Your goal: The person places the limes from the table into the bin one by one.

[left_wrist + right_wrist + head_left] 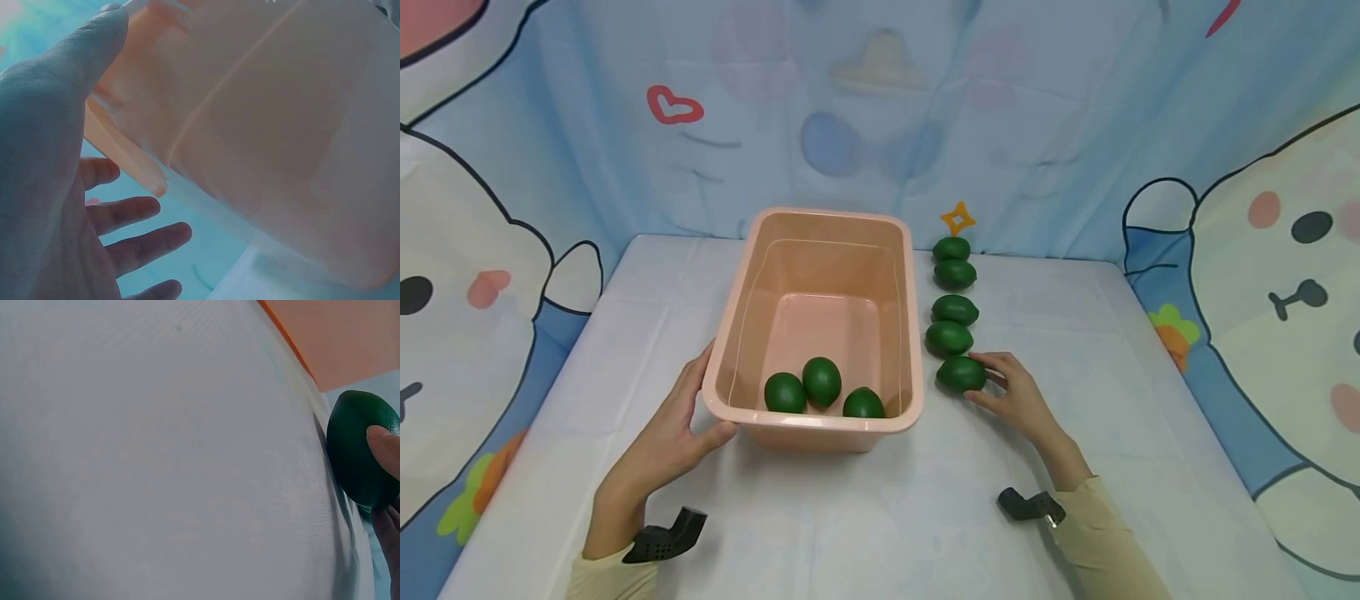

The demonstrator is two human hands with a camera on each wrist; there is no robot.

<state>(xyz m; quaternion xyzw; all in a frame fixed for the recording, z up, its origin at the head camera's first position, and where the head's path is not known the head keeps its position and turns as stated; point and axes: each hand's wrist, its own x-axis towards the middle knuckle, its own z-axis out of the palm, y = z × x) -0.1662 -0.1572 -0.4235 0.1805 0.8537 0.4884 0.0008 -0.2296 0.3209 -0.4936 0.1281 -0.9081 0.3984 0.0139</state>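
Here, right grip (1017,397) pinching lime (958,375), tub (826,325) limes (822,382) in head view only

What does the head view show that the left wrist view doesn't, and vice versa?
Only the head view: three green fruits inside the tub, five more in a row beside it, and the right-hand grip holding the nearest.
Only the left wrist view: the spread fingertips of the left-hand grip.
Both: that hand's thumb against the tub, and the tub's outer wall.
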